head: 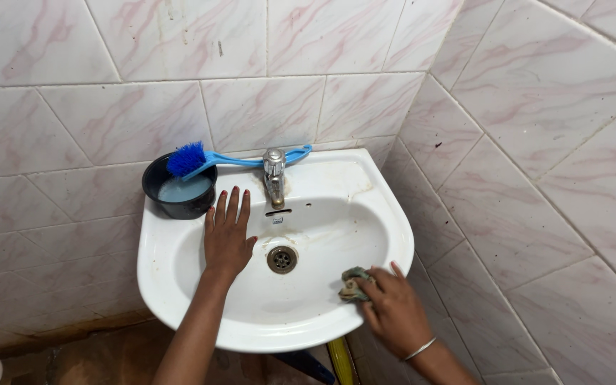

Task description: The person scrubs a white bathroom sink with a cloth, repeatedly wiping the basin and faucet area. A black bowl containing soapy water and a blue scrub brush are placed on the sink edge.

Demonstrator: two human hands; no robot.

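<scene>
There, cloth [353, 284] under right hand [393, 310] fingertips [373, 278].

A wall-mounted sink [180, 299] sits in a tiled corner, its tap [274, 175] at the back above the drain [281, 259]. On the rim left of the tap stands a bowl [180, 196], with a brush [201, 158] lying across it, handle reaching behind the tap.

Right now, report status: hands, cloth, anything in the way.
Left hand flat inside basin. Right hand presses cloth on basin's right inner wall. Tap, drain clear of both hands.
</scene>
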